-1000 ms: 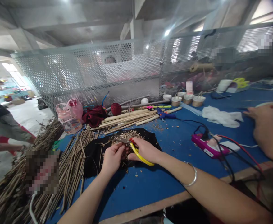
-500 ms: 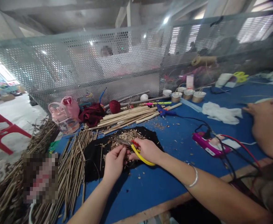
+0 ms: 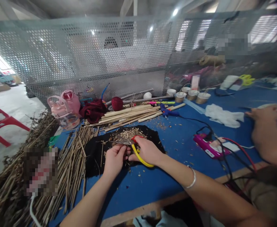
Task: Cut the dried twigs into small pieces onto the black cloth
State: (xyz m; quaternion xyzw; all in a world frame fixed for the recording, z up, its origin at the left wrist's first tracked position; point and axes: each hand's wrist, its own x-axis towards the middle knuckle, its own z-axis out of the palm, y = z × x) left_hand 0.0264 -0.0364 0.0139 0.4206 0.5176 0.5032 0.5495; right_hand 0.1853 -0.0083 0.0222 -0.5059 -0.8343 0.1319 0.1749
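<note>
My right hand (image 3: 149, 150) grips a pair of scissors (image 3: 141, 159) with yellow and red handles. Their blades point left and stand apart, just above the fingers of my left hand (image 3: 114, 159). Those left fingers are pinched together close to the blades; whatever is between them is too small and too covered to name. Both hands are over a black cloth (image 3: 92, 164) on the blue tabletop (image 3: 138, 192). Beyond the blades, a pile of pale chopped plant bits (image 3: 129, 134) lies on the cloth, and loose bits are scattered around my hands.
Long dry stems (image 3: 69, 170) lie to the left, and peeled sticks (image 3: 129, 113) behind the cloth. A blue glue gun (image 3: 168, 111), a purple power strip (image 3: 210, 146) with cables, white gloves (image 3: 223, 115) and small pots (image 3: 181, 96) are rightward. Another person's arm (image 3: 267, 135) rests at far right.
The scissor blades look wider apart than before. My hands remain in nearly the same place over the cloth, and the camera view has shifted slightly.
</note>
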